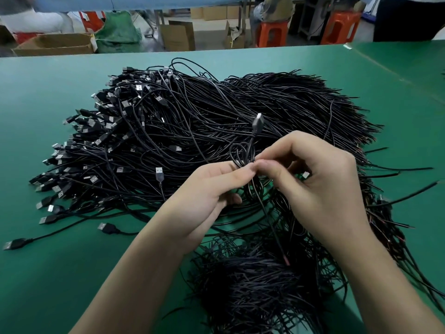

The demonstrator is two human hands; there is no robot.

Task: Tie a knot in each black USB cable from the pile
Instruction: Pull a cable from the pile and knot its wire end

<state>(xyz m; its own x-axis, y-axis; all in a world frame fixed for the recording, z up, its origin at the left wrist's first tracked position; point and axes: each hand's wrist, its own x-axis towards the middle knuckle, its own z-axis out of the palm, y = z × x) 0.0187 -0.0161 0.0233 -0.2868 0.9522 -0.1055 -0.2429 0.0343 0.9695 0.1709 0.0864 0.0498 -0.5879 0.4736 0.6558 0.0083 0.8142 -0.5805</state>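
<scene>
Under both hands' fingers (248,169), the cable (256,126) crossing is hidden.

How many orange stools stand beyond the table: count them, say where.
2: one orange stool at top, right of centre; the other stool further right. More may be hidden.

i see a green table (48,121) with a seam crossing its far right corner. a broad pile of black usb cables (216,109) lies on it, plugs fanned to the left and bare ends to the right. a smaller heap (252,285) sits at the near edge, touching the pile. two stray plugs (14,244) lie on the near left.
</scene>
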